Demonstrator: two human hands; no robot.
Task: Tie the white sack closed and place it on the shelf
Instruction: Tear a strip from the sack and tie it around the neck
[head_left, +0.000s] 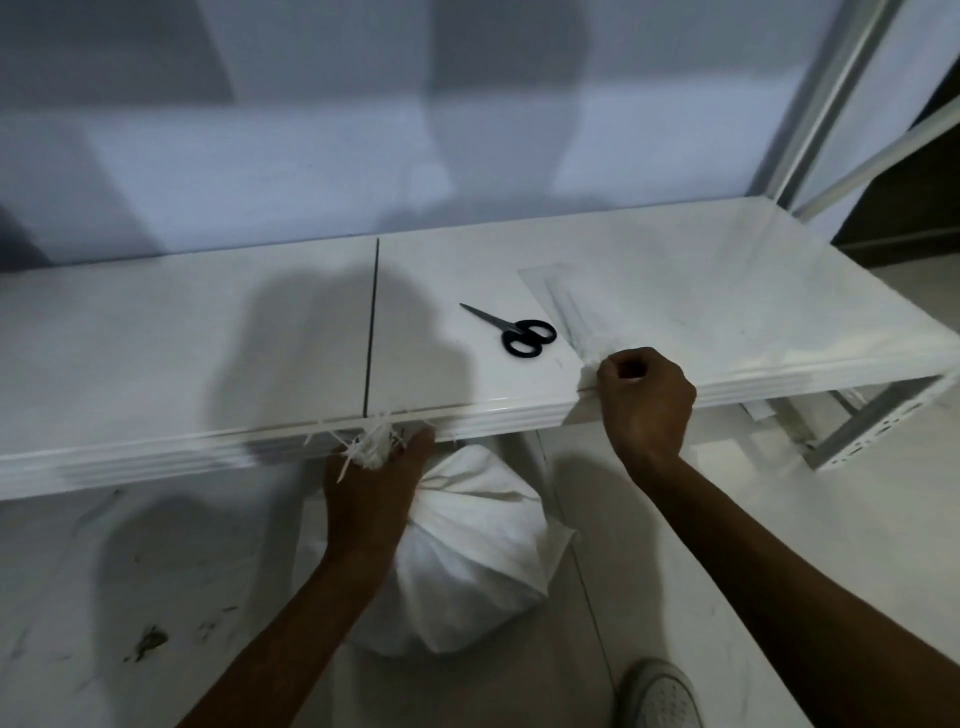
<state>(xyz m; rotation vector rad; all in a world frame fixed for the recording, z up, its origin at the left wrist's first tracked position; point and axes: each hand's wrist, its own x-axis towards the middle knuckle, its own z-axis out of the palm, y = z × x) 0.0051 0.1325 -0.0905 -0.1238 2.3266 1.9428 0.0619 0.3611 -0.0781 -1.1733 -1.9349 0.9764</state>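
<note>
While the white sack (467, 561) stands on the floor near the viewer, just below the front edge of the shelf (208, 332), its gathered neck is gripped closed in the left hand (371, 493), with frayed strands fanning out above the fist. The sack's long axis is held roughly upright, the neck pointing up toward the shelf edge and the bulging body resting below. A light shoe (660, 696) is seen at the near right. Farther right, at the shelf edge, the right hand (644, 400) is curled shut on what appears to be a thin white tie, pulled from a clear packet (587, 301) lying on the shelf. Black scissors (514, 330) are laid just left of that packet. The neck is judged not yet tied. Should the left grip be relaxed while attention goes to the right hand, the gathered mouth could spring open; the packet could also be dragged off the shelf by the pull.
</note>
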